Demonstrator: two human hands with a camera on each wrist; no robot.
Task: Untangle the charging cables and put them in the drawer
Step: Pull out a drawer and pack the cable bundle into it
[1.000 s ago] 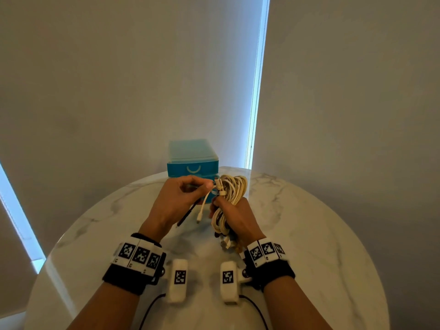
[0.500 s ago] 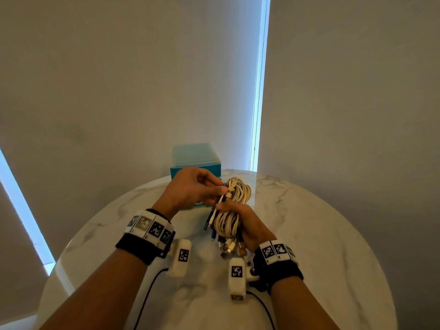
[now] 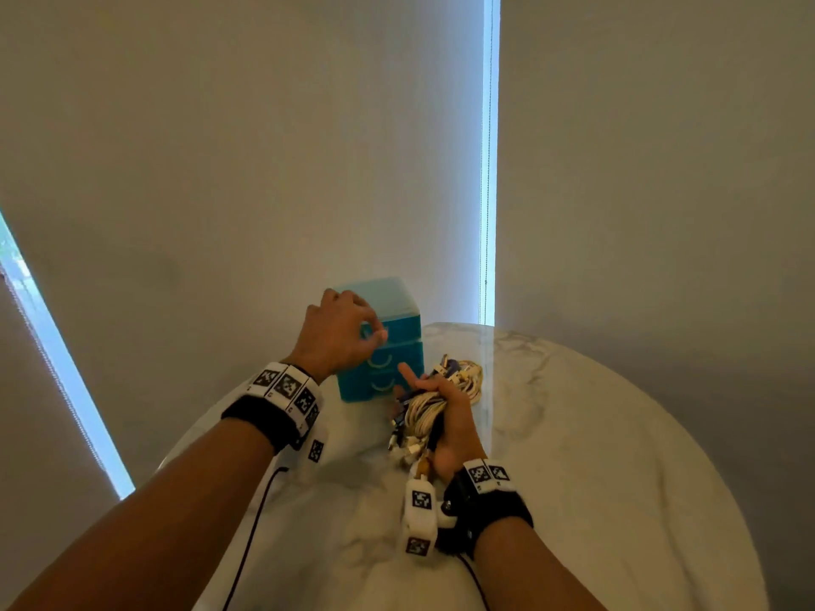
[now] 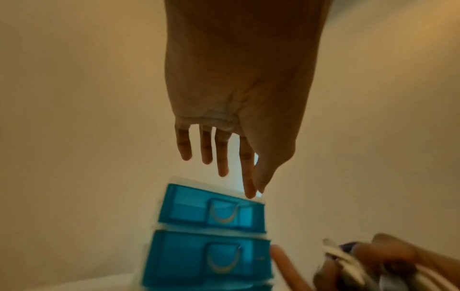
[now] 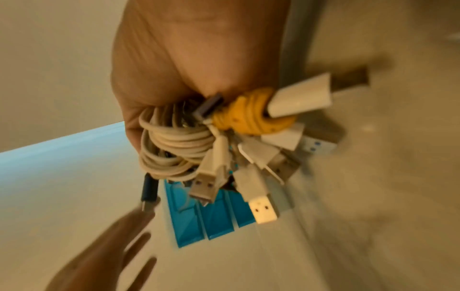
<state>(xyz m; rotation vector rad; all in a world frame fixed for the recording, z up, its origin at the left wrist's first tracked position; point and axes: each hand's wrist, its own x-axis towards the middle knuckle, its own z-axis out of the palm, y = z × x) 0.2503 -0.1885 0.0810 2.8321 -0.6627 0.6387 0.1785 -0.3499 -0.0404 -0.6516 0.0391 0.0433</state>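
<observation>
A small blue drawer unit (image 3: 388,368) with three shut drawers stands at the far side of the round marble table (image 3: 595,478). My left hand (image 3: 375,335) reaches in front of its top drawer (image 4: 211,208), fingers extended and holding nothing; the fingertips (image 4: 248,194) hover just above that drawer's front. My right hand (image 3: 445,416) grips a coiled bundle of white charging cables (image 3: 423,412) just right of the drawers, index finger pointing out. In the right wrist view the cable bundle (image 5: 174,149) shows a yellow cable (image 5: 251,116) wound around it and several USB plugs hanging out.
The drawer unit sits near the table's far edge, against grey window blinds (image 3: 264,169). Bright window gaps (image 3: 488,169) show at centre and left. Thin black camera wires run from both wrists across the table's near part (image 3: 247,544).
My left hand has let go of the cable end and moved forward and up to the top drawer. The right hand keeps the bundle and has shifted to beside the drawers.
</observation>
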